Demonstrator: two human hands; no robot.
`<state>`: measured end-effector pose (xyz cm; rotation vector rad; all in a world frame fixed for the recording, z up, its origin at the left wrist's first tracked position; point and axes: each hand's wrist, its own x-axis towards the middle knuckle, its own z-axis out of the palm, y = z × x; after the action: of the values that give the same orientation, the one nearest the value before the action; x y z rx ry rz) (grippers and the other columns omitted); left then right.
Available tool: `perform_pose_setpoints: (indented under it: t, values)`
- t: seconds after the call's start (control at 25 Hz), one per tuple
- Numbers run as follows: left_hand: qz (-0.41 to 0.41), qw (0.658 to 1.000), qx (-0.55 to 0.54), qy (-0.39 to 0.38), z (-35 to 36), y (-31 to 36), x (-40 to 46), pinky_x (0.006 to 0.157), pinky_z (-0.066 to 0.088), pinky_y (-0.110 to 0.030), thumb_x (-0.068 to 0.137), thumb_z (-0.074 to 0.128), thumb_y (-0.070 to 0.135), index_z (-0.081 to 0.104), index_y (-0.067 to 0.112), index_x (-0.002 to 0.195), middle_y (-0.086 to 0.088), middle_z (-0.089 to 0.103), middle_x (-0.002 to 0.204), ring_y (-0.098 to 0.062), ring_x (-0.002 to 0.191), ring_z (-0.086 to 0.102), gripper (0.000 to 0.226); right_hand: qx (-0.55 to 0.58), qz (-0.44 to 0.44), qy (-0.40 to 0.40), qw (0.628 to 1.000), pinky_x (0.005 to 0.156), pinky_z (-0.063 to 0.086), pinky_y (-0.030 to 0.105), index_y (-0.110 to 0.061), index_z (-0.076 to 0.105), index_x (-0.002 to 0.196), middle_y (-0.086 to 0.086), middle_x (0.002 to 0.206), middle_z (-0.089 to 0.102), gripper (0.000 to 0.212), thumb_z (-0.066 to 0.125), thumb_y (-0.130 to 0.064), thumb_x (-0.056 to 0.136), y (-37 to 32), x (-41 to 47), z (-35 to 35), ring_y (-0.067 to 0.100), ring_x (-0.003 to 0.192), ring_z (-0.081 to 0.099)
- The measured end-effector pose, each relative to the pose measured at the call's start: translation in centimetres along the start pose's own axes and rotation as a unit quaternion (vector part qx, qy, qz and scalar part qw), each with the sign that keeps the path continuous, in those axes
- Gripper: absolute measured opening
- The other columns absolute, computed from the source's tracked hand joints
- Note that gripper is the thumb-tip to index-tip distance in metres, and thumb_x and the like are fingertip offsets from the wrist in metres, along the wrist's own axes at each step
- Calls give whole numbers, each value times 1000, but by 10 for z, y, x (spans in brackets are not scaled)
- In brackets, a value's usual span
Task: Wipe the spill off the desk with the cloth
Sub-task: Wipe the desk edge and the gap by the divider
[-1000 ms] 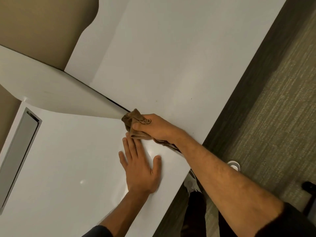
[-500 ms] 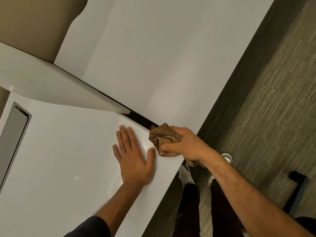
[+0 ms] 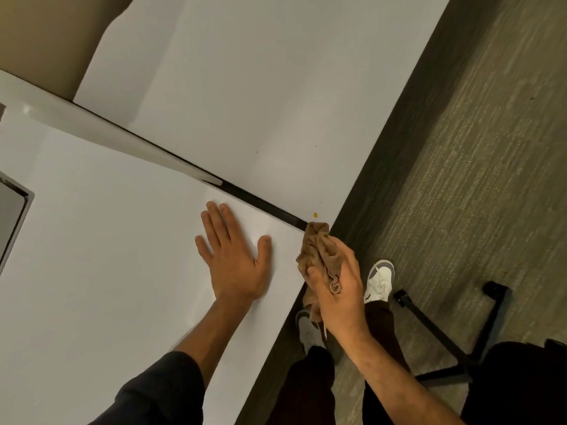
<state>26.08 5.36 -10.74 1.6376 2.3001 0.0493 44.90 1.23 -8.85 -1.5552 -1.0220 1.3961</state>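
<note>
My right hand (image 3: 340, 289) grips a crumpled brown cloth (image 3: 317, 250) at the front edge of the white desk (image 3: 122, 240), right where the dark gap between two desk tops ends. Part of the cloth hangs down below my hand, past the edge. My left hand (image 3: 234, 259) lies flat on the near desk top, fingers spread, a little left of the cloth. On the far desk top (image 3: 260, 87), a small yellow speck (image 3: 315, 214) sits just above the cloth, with two or three tinier dark specks further up.
A low white divider panel (image 3: 101, 130) runs along the gap at the left. A grey recessed tray (image 3: 12, 210) is set into the desk at far left. Carpet (image 3: 460, 148), my white shoes (image 3: 380, 280) and a black chair base (image 3: 454, 335) lie to the right.
My right hand has dragged the cloth along the gap from the divider's end down to the desk's front edge. My left hand has stayed flat on the desk.
</note>
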Motion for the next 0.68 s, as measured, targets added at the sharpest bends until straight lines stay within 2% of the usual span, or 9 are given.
perform_pose_setpoints:
  t: [0.08, 0.12, 0.24, 0.32, 0.4, 0.48, 0.56, 0.68]
  values:
    - [9, 1000, 2, 3, 1, -1, 0, 130, -8, -55, 98, 18, 73, -17, 19, 166, -2, -21, 176, -24, 162, -20, 94, 53, 44, 28, 997, 96, 59, 52, -69, 46, 129, -15, 140, 52, 56, 68, -32, 93, 6, -17, 14, 17, 130, 56]
    - [14, 1000, 1, 0, 1, -2, 0, 130, -8, -56, 99, 19, 72, -16, 18, 166, -4, -20, 176, -25, 162, -19, 93, 58, 49, 47, 996, 97, 59, 49, -68, 46, 129, -10, 140, 53, 55, 68, -32, 94, 10, -24, 23, 16, 129, 57]
    - [25, 999, -21, -4, 0, -3, 2, 130, -8, -57, 100, 23, 69, -13, 14, 167, -8, -18, 176, -28, 162, -18, 93, 71, 32, 101, 992, 101, 52, 20, -54, 49, 136, -6, 142, 52, 53, 69, -31, 93, 18, -39, 44, 5, 131, 53]
    - [38, 998, -44, -23, -7, -6, 1, 129, -10, -57, 100, 28, 67, -7, 13, 168, -11, -16, 176, -29, 162, -18, 93, 56, 38, 118, 991, 98, 49, 14, -36, 52, 141, -4, 138, 53, 52, 69, -32, 92, 28, -49, 54, 4, 129, 54]
    - [105, 991, -56, -58, -11, -15, -5, 127, -11, -55, 99, 31, 64, -2, 14, 168, -11, -15, 176, -30, 162, -18, 92, 43, 29, 128, 990, 102, 51, 25, -27, 53, 141, -2, 135, 56, 51, 69, -29, 93, 33, -61, 57, 11, 128, 55]
    - [197, 976, -27, -92, -14, -34, -27, 127, -11, -54, 99, 29, 65, -4, 16, 168, -9, -18, 176, -30, 162, -19, 91, 52, 41, 126, 990, 103, 52, 34, -35, 57, 135, -4, 133, 60, 43, 69, -29, 94, 36, -75, 62, 12, 126, 58]
    - [268, 957, 28, -105, -11, -60, -55, 128, -11, -57, 99, 21, 68, -8, 21, 168, -5, -23, 175, -27, 161, -22, 89, 74, 60, 112, 989, 103, 54, 35, -50, 56, 126, -7, 130, 64, 39, 69, -28, 96, 38, -95, 70, 8, 123, 61]
    - [304, 946, 75, -79, -1, -87, -79, 129, -7, -61, 100, 12, 72, -8, 24, 168, -3, -20, 176, -27, 162, -18, 86, 88, 93, 74, 989, 106, 53, 38, -46, 53, 134, -8, 133, 65, 44, 67, -26, 97, 59, -137, 85, 6, 125, 61]
